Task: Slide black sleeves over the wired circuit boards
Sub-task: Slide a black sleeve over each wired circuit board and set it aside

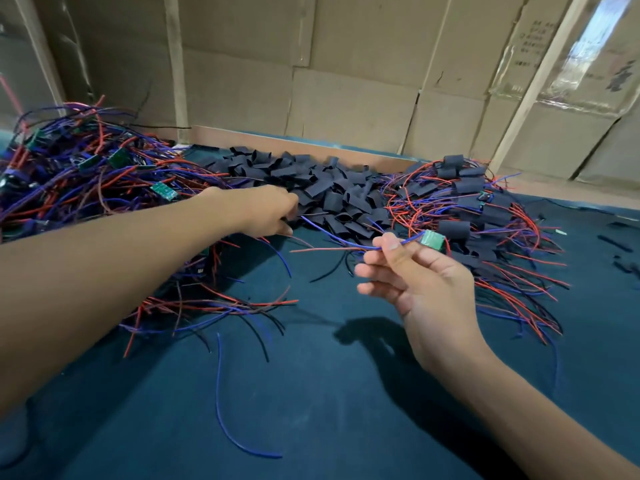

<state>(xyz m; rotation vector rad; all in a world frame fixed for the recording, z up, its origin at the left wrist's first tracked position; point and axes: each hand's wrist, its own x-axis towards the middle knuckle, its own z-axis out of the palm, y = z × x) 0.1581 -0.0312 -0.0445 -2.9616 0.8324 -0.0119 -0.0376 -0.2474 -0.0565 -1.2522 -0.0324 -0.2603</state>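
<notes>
**Left fingertips hidden at the sleeve pile**

The left hand (266, 211) reaches the pile of black sleeves (332, 192); its grip cannot be told. The right hand (415, 271) pinches the wires beside a small green circuit board (432, 239), held above the table (311, 393).

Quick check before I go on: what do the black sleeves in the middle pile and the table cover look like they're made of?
The black sleeves look like thin, matte flexible tubing, probably plastic or rubbery: they lie flattened yet stay open at the ends. The table cover looks like dark teal cloth or felt, dull and without shine, taking soft shadows. The left hand reaches to the pile's edge; whether it grips a sleeve is hidden.
</notes>
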